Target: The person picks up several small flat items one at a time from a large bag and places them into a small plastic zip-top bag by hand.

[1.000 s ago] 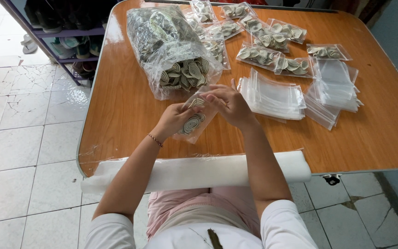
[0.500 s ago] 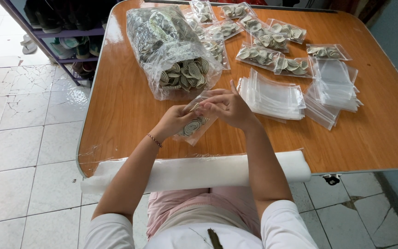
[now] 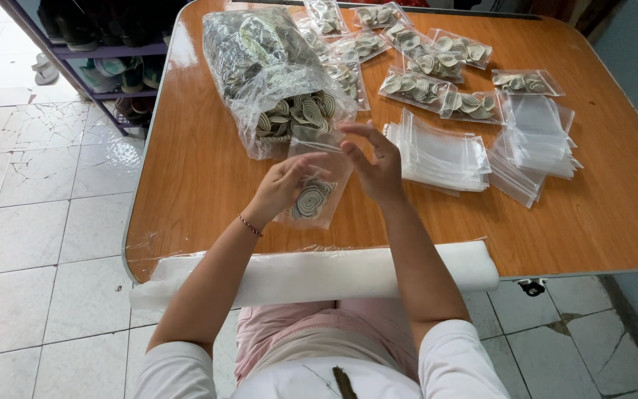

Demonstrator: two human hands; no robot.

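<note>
A small clear bag (image 3: 317, 188) of coiled discs hangs between both hands above the surface (image 3: 201, 177). Left hand (image 3: 283, 185) fingers pinch its side. Right hand (image 3: 378, 166) fingers are spread open beside its top edge.

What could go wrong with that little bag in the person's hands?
The small clear bag looks held mainly by the left hand, while the right hand has its fingers spread, so it might slip and drop its spiral pieces. The big bag of spirals lies open right behind the hands, so a bump could perhaps spill some onto the table.
</note>
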